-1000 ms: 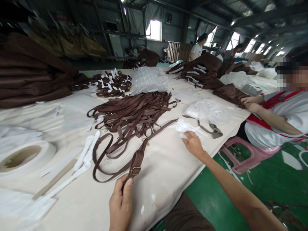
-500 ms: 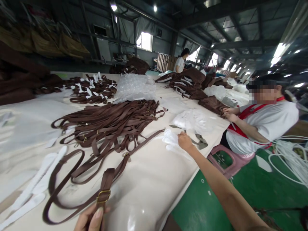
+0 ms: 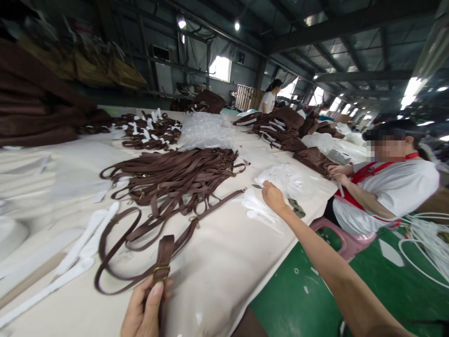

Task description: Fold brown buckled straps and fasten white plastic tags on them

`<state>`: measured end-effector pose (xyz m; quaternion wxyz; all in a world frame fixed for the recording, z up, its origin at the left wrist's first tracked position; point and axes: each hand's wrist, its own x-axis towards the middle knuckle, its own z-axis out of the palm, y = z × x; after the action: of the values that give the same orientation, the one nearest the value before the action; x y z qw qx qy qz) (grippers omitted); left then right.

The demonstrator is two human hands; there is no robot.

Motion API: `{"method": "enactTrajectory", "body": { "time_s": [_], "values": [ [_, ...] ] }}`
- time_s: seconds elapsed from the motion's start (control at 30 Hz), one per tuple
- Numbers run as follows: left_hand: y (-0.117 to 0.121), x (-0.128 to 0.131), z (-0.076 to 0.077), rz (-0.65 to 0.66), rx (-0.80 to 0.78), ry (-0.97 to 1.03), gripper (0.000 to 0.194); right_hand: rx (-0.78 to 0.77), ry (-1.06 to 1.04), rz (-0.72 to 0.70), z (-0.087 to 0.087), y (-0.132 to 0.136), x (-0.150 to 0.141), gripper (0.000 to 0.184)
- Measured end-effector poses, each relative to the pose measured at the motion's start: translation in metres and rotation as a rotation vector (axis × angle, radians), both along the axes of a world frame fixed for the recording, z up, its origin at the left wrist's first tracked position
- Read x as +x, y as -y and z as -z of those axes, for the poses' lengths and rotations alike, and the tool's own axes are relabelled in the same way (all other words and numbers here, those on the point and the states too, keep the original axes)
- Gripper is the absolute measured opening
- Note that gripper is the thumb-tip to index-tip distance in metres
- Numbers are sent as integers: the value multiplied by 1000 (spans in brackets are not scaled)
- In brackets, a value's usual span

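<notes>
In my left hand, at the near edge, a brown strap is pinched between thumb and fingers, just below its brass buckle. The strap loops away across the table, ending in a small metal clasp near white strips. My right hand reaches out to the edge of a pile of thin white pieces. Its fingers are pressed together, and what they hold, if anything, is hidden. Under and beside that hand lies a grey-green strip. Many brown straps with brass fittings are heaped left of centre.
Behind the heap are bundled straps with white wraps and clear bubble wrap. Brown bags lie at the back. On the right, a seated co-worker handles a brown bag. Long white strips lie at left.
The view has swung left, so the scene sits further right. My right hand has moved away from the white strips to the white pile. My left hand still grips the strap.
</notes>
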<state>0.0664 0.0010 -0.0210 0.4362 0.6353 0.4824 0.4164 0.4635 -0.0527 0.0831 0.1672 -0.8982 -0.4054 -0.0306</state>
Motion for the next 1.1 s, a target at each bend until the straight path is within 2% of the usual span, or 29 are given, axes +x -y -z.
{"method": "enactTrajectory", "body": {
  "time_s": [0.07, 0.13, 0.23, 0.37, 0.47, 0.57, 0.67, 0.8, 0.93, 1.1],
  "values": [
    [5, 0, -9, 7, -54, 41, 55, 71, -171, -92, -2, 3, -22, 23],
    [11, 0, -17, 15, -125, 127, 52, 190, -497, -200, 1, 9, -50, 18],
    [19, 3, -32, 45, -204, 249, 46, 360, -987, -302, 9, 18, -98, 28],
    [30, 12, -53, 222, -184, 231, 33, 413, -1232, -310, 23, 20, -159, 37],
    [35, 21, -60, 354, -136, 254, 28, 420, -1372, -281, 35, 17, -197, 40],
    [37, 25, -56, 396, -156, 328, 35, 420, -1445, -286, 43, 18, -221, 41],
    [35, 23, -51, 416, -195, 364, 47, 390, -1452, -326, 49, 22, -231, 38],
    [32, 18, -50, 470, -175, 365, 28, 329, -1375, -386, 54, 27, -232, 38],
    [30, 15, -49, 442, -104, 258, 25, 323, -1278, -413, 58, 33, -231, 40],
    [28, 12, -39, 370, 57, -34, 21, 202, -1261, -417, 69, 48, -229, 51]
  ]
}}
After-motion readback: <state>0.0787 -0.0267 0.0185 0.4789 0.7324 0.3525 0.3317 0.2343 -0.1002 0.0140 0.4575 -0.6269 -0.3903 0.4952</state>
